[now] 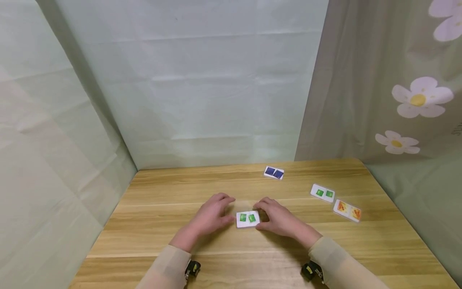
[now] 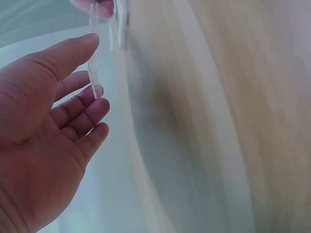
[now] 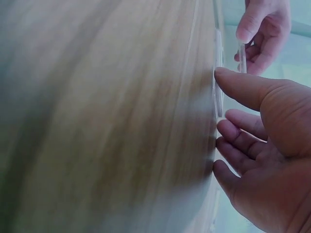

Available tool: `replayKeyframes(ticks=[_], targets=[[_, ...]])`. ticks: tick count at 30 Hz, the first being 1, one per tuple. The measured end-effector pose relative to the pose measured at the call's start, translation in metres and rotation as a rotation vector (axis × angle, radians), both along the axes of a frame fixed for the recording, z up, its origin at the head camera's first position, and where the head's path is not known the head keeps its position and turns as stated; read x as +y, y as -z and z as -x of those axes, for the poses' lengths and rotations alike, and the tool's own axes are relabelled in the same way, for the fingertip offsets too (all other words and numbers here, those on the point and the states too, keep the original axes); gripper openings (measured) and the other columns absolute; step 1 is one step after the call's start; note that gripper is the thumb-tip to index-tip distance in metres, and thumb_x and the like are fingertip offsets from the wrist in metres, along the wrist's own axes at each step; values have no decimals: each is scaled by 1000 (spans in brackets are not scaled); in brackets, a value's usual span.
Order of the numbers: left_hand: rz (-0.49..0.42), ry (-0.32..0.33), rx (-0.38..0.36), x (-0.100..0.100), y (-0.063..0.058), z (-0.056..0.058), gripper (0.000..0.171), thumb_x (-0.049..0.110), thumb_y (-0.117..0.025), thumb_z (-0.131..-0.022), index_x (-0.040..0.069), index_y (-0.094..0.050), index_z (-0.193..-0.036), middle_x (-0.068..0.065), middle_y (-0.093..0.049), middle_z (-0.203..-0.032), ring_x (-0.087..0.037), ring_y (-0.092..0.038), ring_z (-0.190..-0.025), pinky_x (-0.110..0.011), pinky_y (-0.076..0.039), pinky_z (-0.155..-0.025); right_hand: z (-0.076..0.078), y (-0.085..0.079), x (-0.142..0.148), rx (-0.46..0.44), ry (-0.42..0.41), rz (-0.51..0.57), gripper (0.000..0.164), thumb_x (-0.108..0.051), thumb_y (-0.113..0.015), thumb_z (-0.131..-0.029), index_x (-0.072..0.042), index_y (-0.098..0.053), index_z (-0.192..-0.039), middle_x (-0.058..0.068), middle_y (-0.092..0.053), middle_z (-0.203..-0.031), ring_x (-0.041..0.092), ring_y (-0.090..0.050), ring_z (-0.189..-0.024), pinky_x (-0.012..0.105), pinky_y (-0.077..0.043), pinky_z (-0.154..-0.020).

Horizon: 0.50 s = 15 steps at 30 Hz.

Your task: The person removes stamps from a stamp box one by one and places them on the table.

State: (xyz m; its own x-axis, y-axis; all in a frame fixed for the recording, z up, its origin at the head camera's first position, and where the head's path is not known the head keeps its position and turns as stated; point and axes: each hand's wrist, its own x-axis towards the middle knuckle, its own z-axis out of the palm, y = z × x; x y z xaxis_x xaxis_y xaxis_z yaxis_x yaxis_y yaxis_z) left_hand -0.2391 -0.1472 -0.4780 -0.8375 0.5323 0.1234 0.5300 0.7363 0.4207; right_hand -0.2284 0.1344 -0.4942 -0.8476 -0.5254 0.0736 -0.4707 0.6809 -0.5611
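While green card (image 1: 248, 219) appears flat on desk (image 1: 144, 233) between my hands, steadiness looks like main concern. My left hand (image 1: 211, 212) pinches thin clear plate (image 2: 95, 73), seen edge-on, off desk; edge grip advisable, pressure light, plate level. My right hand (image 1: 279, 218) has thumb at green card's edge; gripping or merely touching, cannot tell. I should hold card square, unbent. Rightward: second green card (image 1: 323, 193), orange card (image 1: 347, 210). Farther back: blue card (image 1: 274, 173).

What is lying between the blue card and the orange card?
A green card lies between the blue card and the orange card, as the head view shows.
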Motion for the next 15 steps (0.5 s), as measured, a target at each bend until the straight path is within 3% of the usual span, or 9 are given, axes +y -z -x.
replayKeyframes(ticks=[9, 15], targets=[[-4, -42, 52, -18, 7, 17, 60, 22, -89, -96, 2, -66, -148, -16, -65, -143, -36, -60, -134, -52, -50, -117, 0, 1, 0, 18, -4, -19, 47, -20, -93, -92, -5, -73, -132, 10, -65, -134, 29, -63, -125, 52, -55, -109], [-4, -92, 35, -30, 16, 33, 61, 23, -88, -98, 3, -65, -150, -16, -63, -146, -36, -59, -135, -53, -49, -117, -2, 1, -1, 20, 2, -20, 46, -20, -93, -92, -5, -74, -131, 9, -65, -133, 28, -63, -124, 52, -55, -109]])
